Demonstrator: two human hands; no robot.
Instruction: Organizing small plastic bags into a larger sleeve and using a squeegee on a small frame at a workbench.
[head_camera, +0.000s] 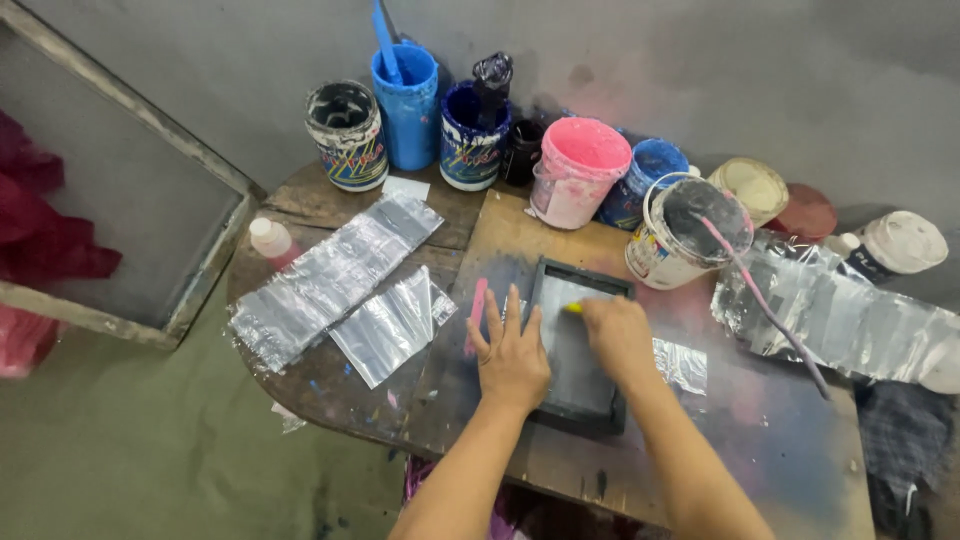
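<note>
A small black-framed printing screen (583, 408) lies flat on a paint-stained wooden board (500, 250). My left hand (512, 350) rests flat with fingers spread on the frame's left edge. My right hand (617, 335) is closed around a small yellow-tipped tool (571, 308), pressing it onto the screen's mesh near the top. A pink stick (476, 308) lies just left of my left hand.
Several paint tubs stand along the back: a black-rimmed one (346, 135), blue (408, 95), dark blue (472, 135), pink (577, 170) and a white bucket (683, 232) with a pink stirrer. Clear plastic bags (330, 280) lie at left, crinkled plastic (850, 320) at right. A large framed screen (120, 210) leans at left.
</note>
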